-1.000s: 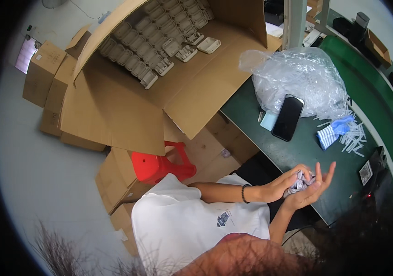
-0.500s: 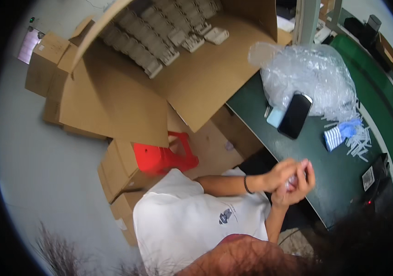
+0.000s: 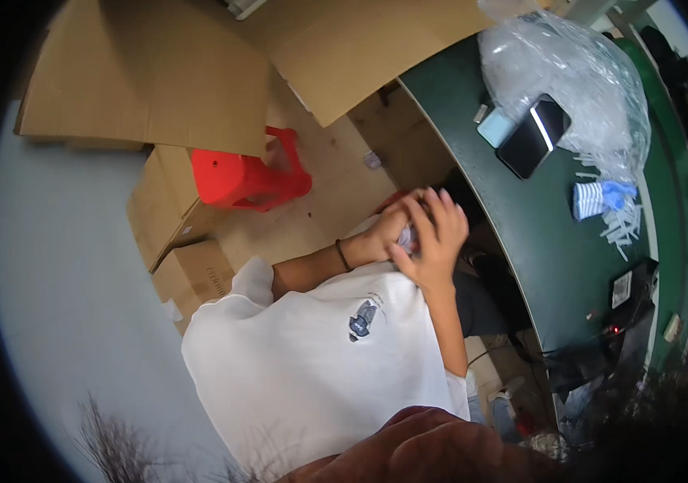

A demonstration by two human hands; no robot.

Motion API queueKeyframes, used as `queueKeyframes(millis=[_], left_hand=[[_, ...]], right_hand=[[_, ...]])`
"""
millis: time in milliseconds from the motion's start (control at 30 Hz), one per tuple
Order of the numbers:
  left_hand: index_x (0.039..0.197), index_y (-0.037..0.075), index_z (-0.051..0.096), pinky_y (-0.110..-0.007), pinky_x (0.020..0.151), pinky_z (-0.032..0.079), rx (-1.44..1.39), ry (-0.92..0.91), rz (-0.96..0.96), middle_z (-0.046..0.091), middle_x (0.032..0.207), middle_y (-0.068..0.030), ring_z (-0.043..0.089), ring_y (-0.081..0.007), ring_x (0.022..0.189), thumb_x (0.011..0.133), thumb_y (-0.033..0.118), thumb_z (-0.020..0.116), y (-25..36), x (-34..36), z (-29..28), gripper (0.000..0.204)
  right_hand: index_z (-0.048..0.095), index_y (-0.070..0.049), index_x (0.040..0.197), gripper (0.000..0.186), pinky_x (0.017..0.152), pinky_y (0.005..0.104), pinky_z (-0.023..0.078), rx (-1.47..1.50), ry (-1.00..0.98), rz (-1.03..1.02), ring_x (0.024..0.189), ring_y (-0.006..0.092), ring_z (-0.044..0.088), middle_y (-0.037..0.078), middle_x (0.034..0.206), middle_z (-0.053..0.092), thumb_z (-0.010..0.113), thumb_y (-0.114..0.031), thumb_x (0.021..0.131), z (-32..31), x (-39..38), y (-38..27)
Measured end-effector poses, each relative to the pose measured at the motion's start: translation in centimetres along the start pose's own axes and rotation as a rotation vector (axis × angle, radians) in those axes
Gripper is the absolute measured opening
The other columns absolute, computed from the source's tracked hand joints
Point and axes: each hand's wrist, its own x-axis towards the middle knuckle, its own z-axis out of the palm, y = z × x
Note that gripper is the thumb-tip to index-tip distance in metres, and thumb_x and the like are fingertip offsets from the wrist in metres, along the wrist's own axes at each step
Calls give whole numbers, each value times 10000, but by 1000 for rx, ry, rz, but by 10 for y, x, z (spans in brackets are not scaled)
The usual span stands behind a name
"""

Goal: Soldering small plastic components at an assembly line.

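In front of my white shirt, both hands are together. My left hand, with a dark band at the wrist, curls round a small pale, crumpled-looking thing. Its kind is hard to tell, since the fingers cover most of it. Over it lies my right hand, fingers stretched and apart, thumb beside the pale thing. To the right, on the green table, are a black phone, a light blue flat item and a blue-and-white striped cloth piece.
A big clear plastic bag sits at the table's far side, with thin whitish strips near it. A black device with a red light is at the right. Open cardboard flaps, a red stool and boxes are at the left.
The view has shifted, so the hands appear lower and further left. The right hand's fingers have spread from a closed clasp. The pale thing stays between the hands.
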Motion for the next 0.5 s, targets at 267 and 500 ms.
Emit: queueKeyframes(millis=[267, 500], left_hand=[[1661, 19, 284, -573, 1280, 258, 21, -221, 105, 353, 1678, -295, 332, -468, 1575, 1123, 448, 416, 37, 39, 96, 700], [1532, 5, 399, -552, 1249, 306, 433, -576, 494, 432, 1587, -275, 432, -433, 1491, 1108, 475, 441, -28, 68, 178, 635]], right_hand=[[739, 34, 1134, 328, 888, 465, 612, -80, 482, -22, 1091, 403, 749, 254, 1240, 738, 689, -232, 949, 13, 11, 3], [673, -16, 777, 336, 581, 394, 505, 87, 781, 3, 713, 301, 662, 117, 813, 687, 680, -228, 1037, -80, 22, 5]])
